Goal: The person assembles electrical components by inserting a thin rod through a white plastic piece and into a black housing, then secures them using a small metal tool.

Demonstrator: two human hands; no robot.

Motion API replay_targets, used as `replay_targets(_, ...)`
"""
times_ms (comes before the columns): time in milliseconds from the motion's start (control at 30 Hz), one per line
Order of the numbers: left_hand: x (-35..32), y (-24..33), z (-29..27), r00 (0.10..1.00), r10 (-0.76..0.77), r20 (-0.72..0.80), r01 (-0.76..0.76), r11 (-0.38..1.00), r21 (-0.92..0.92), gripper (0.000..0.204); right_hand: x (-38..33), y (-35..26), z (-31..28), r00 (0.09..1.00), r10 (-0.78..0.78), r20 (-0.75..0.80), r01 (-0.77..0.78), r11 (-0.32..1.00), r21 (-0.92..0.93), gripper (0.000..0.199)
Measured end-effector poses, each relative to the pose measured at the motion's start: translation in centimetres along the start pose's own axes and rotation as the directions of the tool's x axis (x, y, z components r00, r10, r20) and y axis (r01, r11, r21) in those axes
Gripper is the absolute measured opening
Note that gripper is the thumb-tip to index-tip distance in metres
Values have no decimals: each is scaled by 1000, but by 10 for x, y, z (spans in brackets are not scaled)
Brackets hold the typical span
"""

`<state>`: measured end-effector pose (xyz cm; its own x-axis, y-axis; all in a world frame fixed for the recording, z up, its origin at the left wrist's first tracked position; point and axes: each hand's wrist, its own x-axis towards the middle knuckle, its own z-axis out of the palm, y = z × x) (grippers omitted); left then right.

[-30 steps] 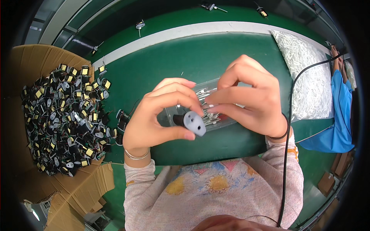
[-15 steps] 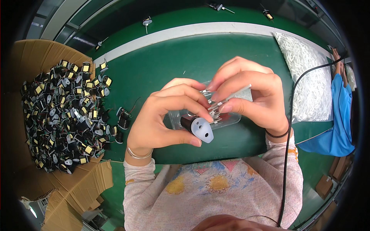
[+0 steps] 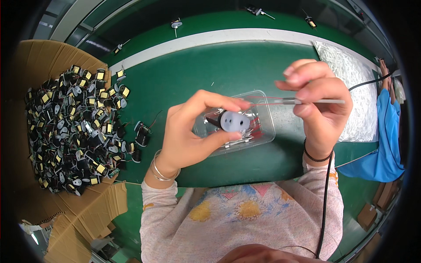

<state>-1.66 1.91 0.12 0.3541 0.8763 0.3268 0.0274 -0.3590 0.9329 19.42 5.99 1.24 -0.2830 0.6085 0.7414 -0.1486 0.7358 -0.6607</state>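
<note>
My left hand (image 3: 182,136) curls around a small motor-like unit (image 3: 231,121), with a black body and a pale grey oval face that has dark holes. It is above a clear plastic box (image 3: 272,125) holding thin white-tipped pieces and red wires. To the right, my right hand (image 3: 326,98) pinches a slim pale rod (image 3: 331,101) with a silvery end. Two thin red wires (image 3: 267,104) stretch from that end toward my left fingertips; whether those fingers grip them is unclear.
At left, a cardboard box (image 3: 33,50) brims with similar black units. One loose unit (image 3: 141,133) lies beside it. A bag of white sticks (image 3: 357,105) sits at right, near a person's blue garment (image 3: 388,136). A black cable (image 3: 325,210) crosses my right arm. Several units lie on the far green strip (image 3: 210,24).
My right hand has moved right, away from the box, drawing the rod and red wires out. My left hand has raised and turned the unit slightly.
</note>
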Motion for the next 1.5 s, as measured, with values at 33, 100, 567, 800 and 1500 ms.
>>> replay_targets(33,-1,-3,1,992,108,-60,-99,985,143,35,-2,-3,1,999,38,-37,-36,999,35,14)
replay_targets(100,-1,-4,7,961,234,-147,-185,940,287,35,-5,-8,3,995,72,-66,-66,993,96,18)
replay_targets(567,-2,-8,10,896,431,-108,-353,838,416,36,-7,-22,7,970,240,-39,-235,967,99,22)
replay_targets(800,-2,-8,12,884,455,-105,-363,812,457,37,-7,-29,8,991,-130,38,135,958,-253,29)
replay_targets(1500,-3,-6,12,869,478,-128,-343,769,540,41,-16,-38,16,980,-183,77,199,898,-392,36)
